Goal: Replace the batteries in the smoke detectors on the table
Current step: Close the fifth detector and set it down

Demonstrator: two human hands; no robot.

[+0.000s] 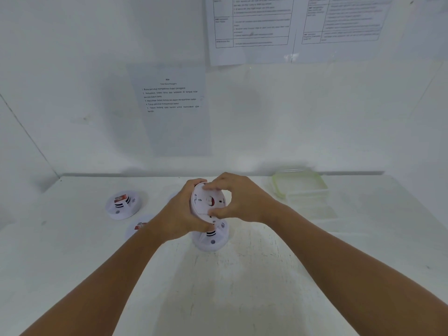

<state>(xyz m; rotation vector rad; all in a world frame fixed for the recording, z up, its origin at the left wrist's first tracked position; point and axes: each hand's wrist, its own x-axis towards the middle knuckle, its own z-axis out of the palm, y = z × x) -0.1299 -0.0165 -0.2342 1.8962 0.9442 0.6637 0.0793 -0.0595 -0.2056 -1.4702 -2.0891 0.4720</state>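
Arms: both forearms are reaching forward over the white table, meeting at its middle.
Left hand: fingers are curling round the rim of the held smoke detector, gripping it from the left and below.
Right hand: fingers are arching over the top edge and the thumb is pressing the lower face, pinching the same unit, which is standing tilted on edge above the table.
Just below the grip: a second detector is lying flat, partly hidden by the left hand.
Left of the grip: a third detector is lying well apart; a fourth is sitting nearer, half covered by the left wrist.
Right of the grip: a clear container with a green rim is sitting by the wall; its contents cannot be made out.
Behind the grip: an instruction sheet is hanging on the wall.
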